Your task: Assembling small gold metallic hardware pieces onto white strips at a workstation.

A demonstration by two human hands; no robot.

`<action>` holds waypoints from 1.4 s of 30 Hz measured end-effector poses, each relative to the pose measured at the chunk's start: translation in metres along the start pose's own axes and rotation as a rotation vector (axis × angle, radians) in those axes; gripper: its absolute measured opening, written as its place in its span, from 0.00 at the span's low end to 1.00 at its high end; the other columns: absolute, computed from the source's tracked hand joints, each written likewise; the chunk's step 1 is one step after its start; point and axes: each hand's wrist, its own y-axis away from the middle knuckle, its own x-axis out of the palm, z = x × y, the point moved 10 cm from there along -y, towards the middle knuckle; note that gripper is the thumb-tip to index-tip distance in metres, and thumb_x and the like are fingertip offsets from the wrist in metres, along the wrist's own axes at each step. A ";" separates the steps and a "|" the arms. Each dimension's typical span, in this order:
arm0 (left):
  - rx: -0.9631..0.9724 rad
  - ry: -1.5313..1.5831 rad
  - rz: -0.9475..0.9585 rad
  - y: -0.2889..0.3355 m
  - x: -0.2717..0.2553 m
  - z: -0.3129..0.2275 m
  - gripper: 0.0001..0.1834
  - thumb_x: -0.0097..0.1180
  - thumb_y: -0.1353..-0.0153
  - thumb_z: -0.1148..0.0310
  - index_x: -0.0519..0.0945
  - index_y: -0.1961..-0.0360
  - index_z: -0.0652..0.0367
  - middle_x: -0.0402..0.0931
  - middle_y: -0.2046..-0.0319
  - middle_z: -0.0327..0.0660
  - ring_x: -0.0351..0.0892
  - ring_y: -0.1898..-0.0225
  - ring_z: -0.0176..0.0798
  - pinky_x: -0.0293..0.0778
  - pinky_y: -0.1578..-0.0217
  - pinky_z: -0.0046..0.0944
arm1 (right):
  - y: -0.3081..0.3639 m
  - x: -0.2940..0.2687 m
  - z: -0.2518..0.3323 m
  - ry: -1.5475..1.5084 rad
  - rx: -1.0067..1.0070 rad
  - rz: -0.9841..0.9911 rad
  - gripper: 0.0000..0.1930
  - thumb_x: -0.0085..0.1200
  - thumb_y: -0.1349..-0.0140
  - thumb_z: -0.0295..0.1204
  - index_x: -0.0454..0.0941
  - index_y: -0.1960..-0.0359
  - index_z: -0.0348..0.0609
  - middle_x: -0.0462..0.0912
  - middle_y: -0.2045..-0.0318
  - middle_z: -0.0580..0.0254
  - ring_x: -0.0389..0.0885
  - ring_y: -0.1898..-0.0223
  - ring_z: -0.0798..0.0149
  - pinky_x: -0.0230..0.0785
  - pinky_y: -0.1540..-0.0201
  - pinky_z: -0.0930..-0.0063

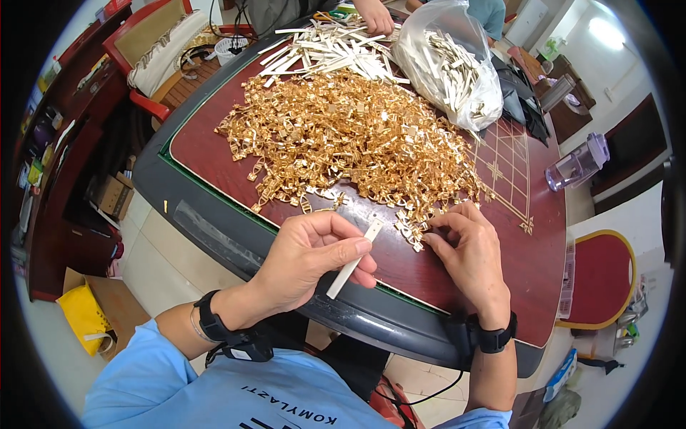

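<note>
My left hand is closed, pinching a flat, narrow white strip between thumb and fingers. The strip slants over the table's near edge, and small holes show near its upper end. My right hand reaches to the near edge of a heap of small gold metal buckles. Its thumb and fingertips come together on a gold buckle there, partly hidden by the fingers. A few loose buckles lie between my hands, close to the right fingertips.
Behind the heap lie many loose white strips. A clear plastic bag holds more strips. Across the table is another person's hand. A purple-lidded bottle stands at the right, and a red chair is beside the table.
</note>
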 end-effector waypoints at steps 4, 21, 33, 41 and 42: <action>0.091 -0.084 -0.028 0.000 -0.004 -0.005 0.05 0.58 0.36 0.76 0.77 0.62 0.67 0.82 0.70 0.50 0.85 0.72 0.41 0.82 0.68 0.35 | -0.002 0.002 0.005 0.037 0.038 0.004 0.11 0.69 0.51 0.32 0.83 0.67 0.43 0.76 0.69 0.60 0.78 0.69 0.56 0.71 0.65 0.62; 0.417 -0.489 0.014 0.003 0.005 -0.025 0.10 0.56 0.38 0.82 0.84 0.57 0.65 0.78 0.63 0.42 0.83 0.65 0.33 0.78 0.62 0.28 | -0.003 0.015 0.035 0.442 -0.264 -0.092 0.11 0.64 0.47 0.33 0.76 0.74 0.41 0.74 0.71 0.57 0.78 0.66 0.56 0.73 0.65 0.64; 0.657 -0.817 -0.044 0.010 0.010 -0.038 0.16 0.53 0.44 0.87 0.86 0.59 0.61 0.79 0.65 0.40 0.79 0.66 0.32 0.75 0.65 0.30 | -0.004 0.021 0.048 0.477 -0.441 -0.054 0.05 0.56 0.46 0.25 0.72 0.73 0.41 0.72 0.73 0.57 0.76 0.67 0.57 0.71 0.65 0.63; 0.857 -0.949 -0.072 0.021 0.018 -0.049 0.16 0.56 0.49 0.88 0.86 0.61 0.59 0.82 0.66 0.42 0.81 0.67 0.35 0.76 0.68 0.31 | 0.000 0.007 0.035 0.218 -0.333 -0.074 0.08 0.56 0.49 0.18 0.74 0.66 0.37 0.74 0.73 0.53 0.78 0.68 0.53 0.72 0.64 0.62; 0.857 -0.948 -0.073 0.021 0.018 -0.049 0.16 0.56 0.49 0.88 0.86 0.61 0.59 0.82 0.66 0.42 0.81 0.67 0.35 0.76 0.68 0.31 | -0.003 0.005 0.022 0.052 -0.226 -0.049 0.08 0.56 0.49 0.17 0.75 0.66 0.37 0.76 0.72 0.53 0.79 0.69 0.53 0.73 0.65 0.63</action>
